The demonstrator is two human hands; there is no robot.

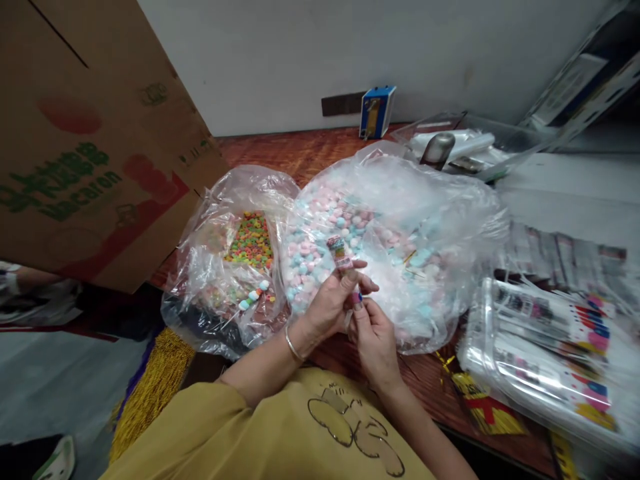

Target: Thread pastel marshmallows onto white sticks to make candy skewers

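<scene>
left hand (327, 303) curled, clamped on a small packet (340, 253) poking up over the big bag (435, 187); right hand (374, 340) just beside it, thumb and finger pinched together near the packet's lower end, exact grip hidden. box (105, 133) blocks the left side, wrappers (545, 353) piled right on the tabletop (265, 150), blue device (377, 112) by the wall. big bag holds pink, blue and white sweets (307, 257); small bag (197, 227) holds multicoloured bits (253, 240), candy stick (254, 295) lying there too.
</scene>
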